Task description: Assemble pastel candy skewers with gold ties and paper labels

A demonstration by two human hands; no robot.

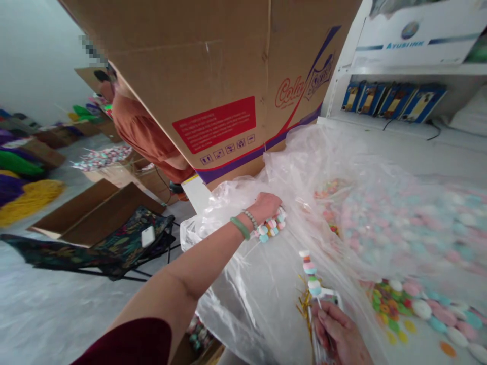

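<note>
My right hand (338, 329) pinches the thin stick of a marshmallow skewer (312, 276), held upright with pink, white and blue marshmallows and small coloured gummies on it. Gold twist ties (304, 304) and a clear plastic packet lie beside that hand. My left hand (266, 207), wearing a bead bracelet and a green bangle, is stretched forward over a small pile of marshmallow skewers (269, 230) on clear plastic sheeting (258, 284). Its fingers are curled at the far side of the pile, and their tips are hidden.
Loose marshmallows (445, 314) and gummies (390, 306) lie at right, partly under plastic. A tall cardboard box (228, 66) stands behind; a shelf (395, 71) rises at back right. A co-worker (146, 137) sits beyond the box. A folding chair (125, 235) holds a phone (148, 236).
</note>
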